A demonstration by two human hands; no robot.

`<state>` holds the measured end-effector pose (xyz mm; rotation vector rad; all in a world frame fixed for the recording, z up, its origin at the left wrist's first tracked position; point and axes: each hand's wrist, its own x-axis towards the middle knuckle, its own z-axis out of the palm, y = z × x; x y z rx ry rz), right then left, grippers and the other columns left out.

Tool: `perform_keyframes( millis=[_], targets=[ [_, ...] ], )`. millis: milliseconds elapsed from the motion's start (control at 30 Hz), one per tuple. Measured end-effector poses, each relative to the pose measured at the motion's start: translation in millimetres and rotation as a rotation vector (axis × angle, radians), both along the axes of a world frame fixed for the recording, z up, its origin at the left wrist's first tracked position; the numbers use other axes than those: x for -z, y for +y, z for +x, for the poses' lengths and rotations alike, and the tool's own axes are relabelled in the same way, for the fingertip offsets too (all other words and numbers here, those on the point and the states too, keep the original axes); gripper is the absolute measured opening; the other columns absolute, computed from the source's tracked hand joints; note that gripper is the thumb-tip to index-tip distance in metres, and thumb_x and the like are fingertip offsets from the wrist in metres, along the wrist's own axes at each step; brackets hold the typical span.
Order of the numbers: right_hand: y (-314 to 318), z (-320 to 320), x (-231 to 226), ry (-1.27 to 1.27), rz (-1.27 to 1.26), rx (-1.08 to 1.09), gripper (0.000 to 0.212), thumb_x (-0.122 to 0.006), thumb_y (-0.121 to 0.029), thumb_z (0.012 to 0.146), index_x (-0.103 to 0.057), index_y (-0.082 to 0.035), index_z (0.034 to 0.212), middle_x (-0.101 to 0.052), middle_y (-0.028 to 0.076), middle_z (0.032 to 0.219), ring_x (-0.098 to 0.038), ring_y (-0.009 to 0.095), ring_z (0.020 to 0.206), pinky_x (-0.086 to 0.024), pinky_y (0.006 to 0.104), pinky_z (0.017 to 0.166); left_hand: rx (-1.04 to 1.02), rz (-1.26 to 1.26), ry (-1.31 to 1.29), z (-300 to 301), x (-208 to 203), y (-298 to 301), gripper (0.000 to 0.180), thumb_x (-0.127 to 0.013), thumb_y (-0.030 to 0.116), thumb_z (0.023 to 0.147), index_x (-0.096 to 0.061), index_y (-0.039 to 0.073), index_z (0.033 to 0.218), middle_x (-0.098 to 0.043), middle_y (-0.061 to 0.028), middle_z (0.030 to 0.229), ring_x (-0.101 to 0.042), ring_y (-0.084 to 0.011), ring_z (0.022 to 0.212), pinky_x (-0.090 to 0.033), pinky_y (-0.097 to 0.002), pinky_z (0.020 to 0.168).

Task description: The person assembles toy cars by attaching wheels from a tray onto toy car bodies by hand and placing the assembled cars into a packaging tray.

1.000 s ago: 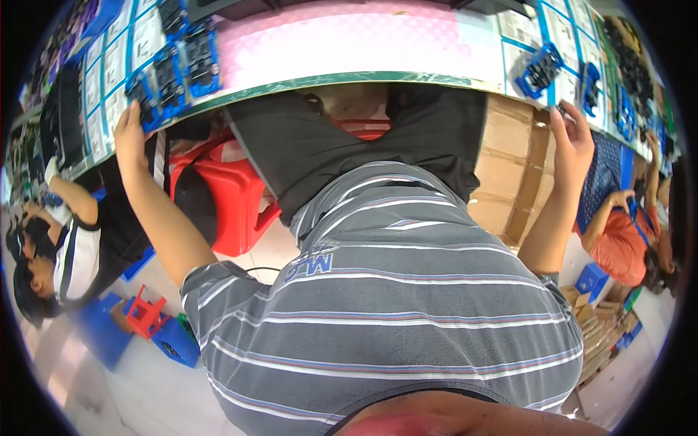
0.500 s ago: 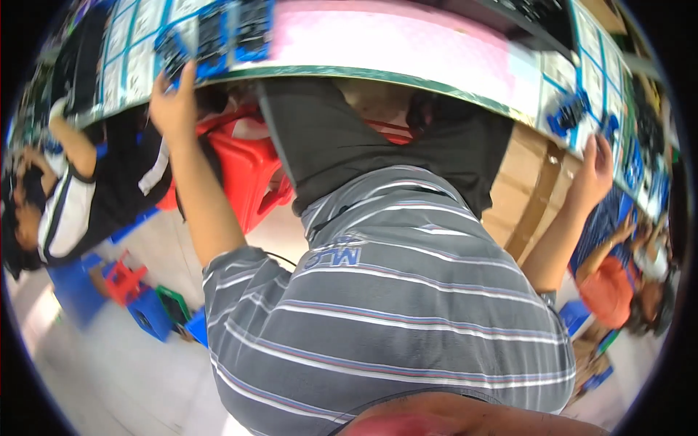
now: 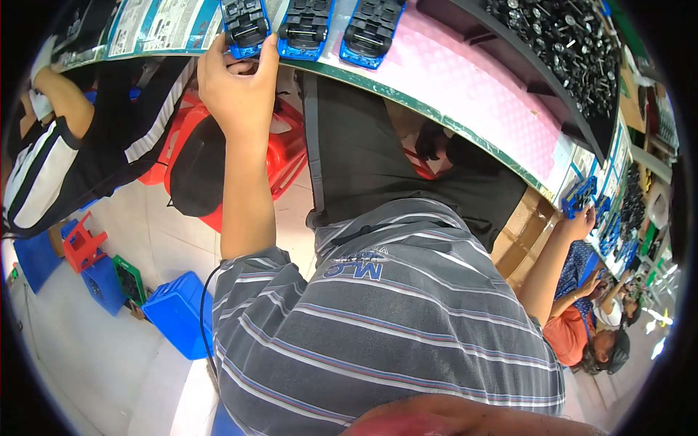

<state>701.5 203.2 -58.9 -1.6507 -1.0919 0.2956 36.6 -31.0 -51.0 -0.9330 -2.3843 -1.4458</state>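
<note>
Workbench [image 3: 465,94], pink top, green edge. Left hand [image 3: 236,87] grips blue tray [image 3: 245,25] at bench edge; two more trays beside. Right hand [image 3: 582,221] at blue tray [image 3: 578,196], grip unclear.

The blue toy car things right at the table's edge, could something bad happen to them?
Maybe. The left hand grips one blue car base right at the green table edge; if it slips, the piece could drop to the floor. Two more blue bases lie close beside it and might get knocked. The right hand reaches far out to another blue part, so both arms are stretched wide.
</note>
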Motion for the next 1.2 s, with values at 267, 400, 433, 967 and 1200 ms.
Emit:
perform_keyframes(
  millis=[267, 400, 433, 967, 1200],
  targets=[
    [1.1, -1.0, -1.3, 0.074, 0.058, -0.059, 0.037, -0.068, -0.019, 0.093, -0.057, 0.005, 0.120, -0.066, 0.013, 0.105, -0.067, 0.023, 0.086, -0.058, 0.0354, 0.065, 0.013, 0.086, -0.207, -0.2, -2.9, -1.0, 0.059, -0.086, 0.022, 0.075, -0.058, -0.006, 0.119, -0.060, -0.0141, 0.104, -0.066, -0.0155, 0.077, -0.056, -0.0247, 0.067],
    [1.4, 1.7, -4.1, -0.092, 0.001, -0.043, 0.036, -0.067, -0.019, 0.092, -0.060, 0.006, 0.116, -0.067, 0.013, 0.101, -0.067, 0.022, 0.082, -0.057, 0.0346, 0.064, -0.008, 0.150, 0.004, 2.7, -0.9, 0.0, 0.048, -0.086, 0.021, 0.076, -0.063, -0.001, 0.113, -0.053, -0.0144, 0.113, -0.063, -0.0154, 0.075, -0.053, -0.0235, 0.065],
    [2.8, 5.1, -3.1, -0.096, -0.001, -0.041, 0.036, -0.067, -0.019, 0.092, -0.060, 0.006, 0.116, -0.067, 0.013, 0.101, -0.067, 0.022, 0.082, -0.057, 0.0346, 0.064, -0.006, 0.148, -0.001, 1.9, -1.4, -1.7, 0.048, -0.086, 0.021, 0.076, -0.063, -0.001, 0.113, -0.053, -0.0144, 0.113, -0.063, -0.0154, 0.075, -0.053, -0.0235, 0.065],
    [2.2, -6.3, 2.2, 0.029, 0.072, 0.016, 0.030, -0.065, -0.015, 0.095, -0.063, 0.004, 0.117, -0.067, 0.012, 0.102, -0.064, 0.019, 0.083, -0.055, 0.0327, 0.069, 0.100, -0.141, 0.204, -10.3, -1.6, -14.3, 0.025, -0.084, 0.020, 0.078, -0.073, 0.002, 0.092, -0.055, -0.0136, 0.107, -0.060, -0.0125, 0.069, -0.049, -0.0225, 0.060],
    [1.0, 6.9, 8.0, -0.100, 0.060, 0.052, 0.029, -0.070, -0.023, 0.093, -0.066, 0.002, 0.109, -0.064, 0.004, 0.087, -0.054, 0.012, 0.072, -0.043, 0.0254, 0.061, -0.025, -0.110, 0.156, -1.7, -19.7, -12.1, 0.048, -0.086, 0.025, 0.077, -0.064, -0.001, 0.110, -0.056, -0.0109, 0.103, -0.060, -0.0111, 0.073, -0.050, -0.0203, 0.059]
  ],
)
